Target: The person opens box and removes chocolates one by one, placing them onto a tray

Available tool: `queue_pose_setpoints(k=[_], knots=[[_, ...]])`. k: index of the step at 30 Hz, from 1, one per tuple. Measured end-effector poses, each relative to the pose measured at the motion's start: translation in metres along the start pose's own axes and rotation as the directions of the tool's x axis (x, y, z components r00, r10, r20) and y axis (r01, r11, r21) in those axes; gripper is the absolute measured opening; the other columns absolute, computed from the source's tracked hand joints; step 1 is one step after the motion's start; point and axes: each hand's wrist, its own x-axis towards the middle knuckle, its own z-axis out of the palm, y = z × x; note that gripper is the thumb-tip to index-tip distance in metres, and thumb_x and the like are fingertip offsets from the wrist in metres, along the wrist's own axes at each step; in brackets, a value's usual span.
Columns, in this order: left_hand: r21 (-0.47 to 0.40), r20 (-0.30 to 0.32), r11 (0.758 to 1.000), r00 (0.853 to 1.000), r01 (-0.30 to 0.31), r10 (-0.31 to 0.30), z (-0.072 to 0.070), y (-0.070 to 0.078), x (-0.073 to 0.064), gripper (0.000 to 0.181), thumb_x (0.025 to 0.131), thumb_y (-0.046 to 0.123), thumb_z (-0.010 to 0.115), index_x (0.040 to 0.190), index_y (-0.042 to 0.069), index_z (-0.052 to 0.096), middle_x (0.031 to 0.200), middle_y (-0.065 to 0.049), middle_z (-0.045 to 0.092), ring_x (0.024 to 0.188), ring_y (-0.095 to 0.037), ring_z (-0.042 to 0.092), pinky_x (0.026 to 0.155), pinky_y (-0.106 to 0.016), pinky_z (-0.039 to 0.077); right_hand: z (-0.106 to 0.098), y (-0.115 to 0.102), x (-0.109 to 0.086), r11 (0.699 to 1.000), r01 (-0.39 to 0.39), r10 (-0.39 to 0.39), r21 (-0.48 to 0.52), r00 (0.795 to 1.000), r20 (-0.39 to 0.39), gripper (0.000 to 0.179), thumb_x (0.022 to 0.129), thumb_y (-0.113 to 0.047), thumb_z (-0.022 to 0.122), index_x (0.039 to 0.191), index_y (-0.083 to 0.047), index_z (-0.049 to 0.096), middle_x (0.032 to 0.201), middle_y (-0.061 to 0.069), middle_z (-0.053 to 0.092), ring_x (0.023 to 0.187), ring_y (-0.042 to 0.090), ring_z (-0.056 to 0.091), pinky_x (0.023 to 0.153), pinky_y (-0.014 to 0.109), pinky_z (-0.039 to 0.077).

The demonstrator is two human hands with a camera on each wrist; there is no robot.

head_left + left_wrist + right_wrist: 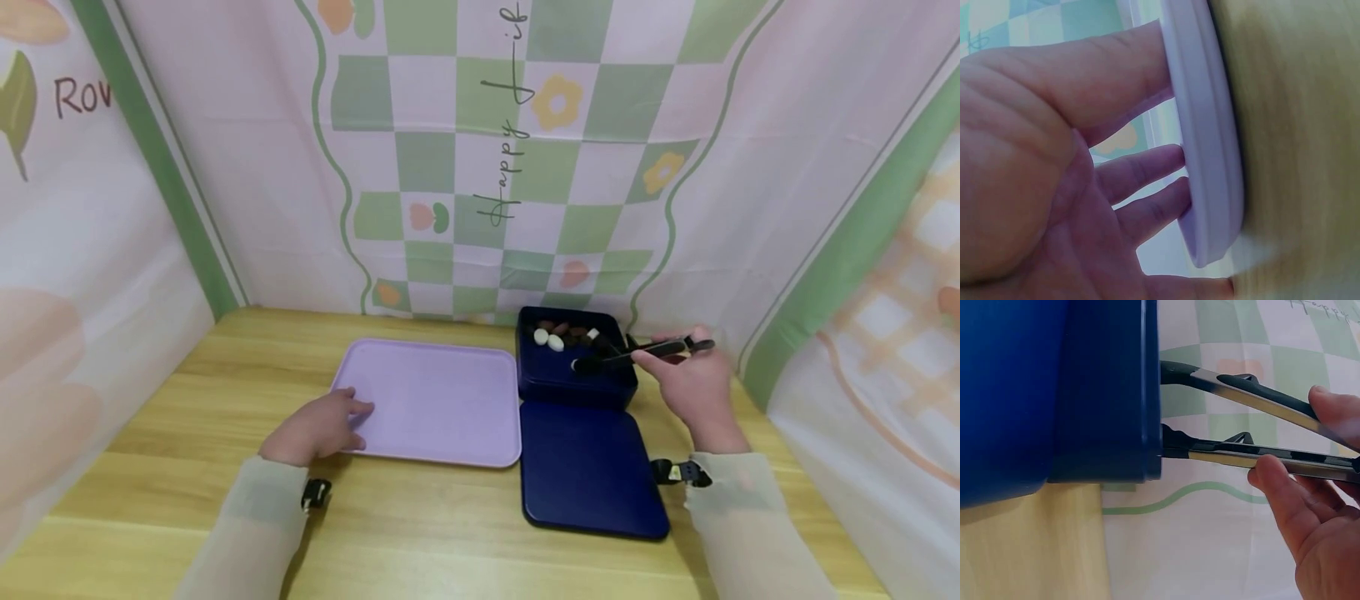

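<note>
My right hand (699, 387) holds black-and-metal tongs (1260, 403) between thumb and fingers, the two arms spread apart. The tong tips reach over the wall of a dark blue box (570, 392); a small whitish bit shows at one tip. Inside the box, toward the back, lie white pebble-like pieces (555, 342) and several brown and dark ones (562, 329). My left hand (318, 425) rests at the left edge of a lilac tray (442, 400), fingers spread over its rim. In the left wrist view, the thumb and fingertips touch the tray's rim (1207, 144).
A flat dark blue lid (588, 471) lies in front of the box, beside the tray's right edge. Everything stands on a wood-grain table (435, 533). Behind it hangs a checkered cloth (480, 167), with more printed cloth at both sides.
</note>
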Motion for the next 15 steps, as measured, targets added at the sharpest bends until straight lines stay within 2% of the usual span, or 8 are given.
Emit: queue_pose_setpoints(k=[5, 7, 8, 9, 10, 11, 13, 15], knots=[[-0.001, 0.002, 1.000, 1.000, 0.000, 0.000, -0.001, 0.000, 0.000, 0.053, 0.085, 0.014, 0.079, 0.135, 0.008, 0.063, 0.152, -0.029, 0.035, 0.137, -0.053, 0.031, 0.110, -0.062, 0.028, 0.002, 0.004, 0.002, 0.998, -0.041, 0.043, 0.052, 0.999, -0.025, 0.046, 0.085, -0.037, 0.080, 0.112, -0.005, 0.060, 0.103, 0.006, 0.067, 0.079, -0.001, 0.060, 0.067, 0.018, 0.050], [0.005, 0.002, 1.000, 1.000, -0.004, 0.004, -0.001, 0.000, -0.001, 0.053, 0.085, 0.014, 0.079, 0.135, 0.008, 0.063, 0.151, -0.029, 0.036, 0.136, -0.052, 0.032, 0.110, -0.062, 0.028, 0.000, 0.007, 0.006, 0.987, -0.083, 0.089, 0.137, 0.995, -0.040, 0.043, 0.085, -0.031, 0.081, 0.110, -0.002, 0.062, 0.099, 0.005, 0.067, 0.076, 0.000, 0.064, 0.065, 0.018, 0.053], [0.009, 0.002, 1.000, 1.000, -0.009, 0.009, -0.001, 0.000, -0.001, 0.053, 0.085, 0.014, 0.080, 0.135, 0.008, 0.063, 0.151, -0.029, 0.036, 0.136, -0.052, 0.032, 0.110, -0.062, 0.029, 0.000, 0.008, 0.007, 0.975, -0.106, 0.118, 0.194, 0.992, -0.053, 0.041, 0.085, -0.028, 0.082, 0.108, 0.000, 0.063, 0.097, 0.006, 0.067, 0.075, 0.002, 0.066, 0.065, 0.018, 0.055], [0.015, 0.000, 1.000, 1.000, -0.014, 0.014, -0.001, 0.000, -0.001, 0.053, 0.085, 0.014, 0.080, 0.134, 0.007, 0.064, 0.151, -0.029, 0.037, 0.136, -0.052, 0.033, 0.110, -0.062, 0.029, -0.001, 0.009, 0.009, 0.950, -0.139, 0.161, 0.279, 0.985, -0.059, 0.039, 0.083, -0.023, 0.083, 0.107, 0.001, 0.063, 0.095, 0.008, 0.067, 0.075, 0.006, 0.068, 0.064, 0.020, 0.057], [0.021, -0.002, 1.000, 1.000, -0.019, 0.019, -0.001, 0.000, -0.001, 0.053, 0.084, 0.014, 0.080, 0.134, 0.007, 0.064, 0.150, -0.029, 0.038, 0.136, -0.052, 0.034, 0.110, -0.061, 0.030, -0.002, 0.010, 0.010, 0.916, -0.173, 0.209, 0.363, 0.976, -0.063, 0.038, 0.082, -0.019, 0.084, 0.106, 0.000, 0.062, 0.093, 0.008, 0.066, 0.073, 0.008, 0.070, 0.064, 0.022, 0.058], [0.029, -0.005, 0.999, 1.000, -0.026, 0.026, -0.001, -0.001, -0.001, 0.052, 0.084, 0.014, 0.080, 0.133, 0.007, 0.064, 0.149, -0.029, 0.039, 0.135, -0.051, 0.035, 0.110, -0.061, 0.030, -0.002, 0.012, 0.012, 0.865, -0.200, 0.257, 0.461, 0.964, -0.065, 0.038, 0.080, -0.013, 0.085, 0.105, 0.000, 0.060, 0.092, 0.010, 0.067, 0.073, 0.013, 0.072, 0.063, 0.026, 0.060], [0.040, -0.013, 0.998, 0.999, -0.041, 0.041, -0.003, 0.000, -0.001, 0.051, 0.083, 0.012, 0.080, 0.131, 0.005, 0.066, 0.147, -0.029, 0.042, 0.133, -0.051, 0.038, 0.109, -0.060, 0.032, -0.004, 0.015, 0.014, 0.737, -0.237, 0.351, 0.633, 0.935, -0.059, 0.044, 0.076, -0.006, 0.087, 0.108, -0.001, 0.057, 0.094, 0.011, 0.065, 0.072, 0.018, 0.073, 0.066, 0.030, 0.060], [0.051, -0.023, 0.997, 0.998, -0.052, 0.053, -0.004, 0.000, -0.002, 0.049, 0.081, 0.011, 0.081, 0.128, 0.005, 0.068, 0.144, -0.029, 0.046, 0.131, -0.050, 0.042, 0.109, -0.059, 0.033, -0.007, 0.018, 0.015, 0.599, -0.266, 0.441, 0.756, 0.897, -0.034, 0.053, 0.072, -0.002, 0.089, 0.111, -0.004, 0.054, 0.095, 0.012, 0.065, 0.073, 0.022, 0.073, 0.066, 0.032, 0.060]])
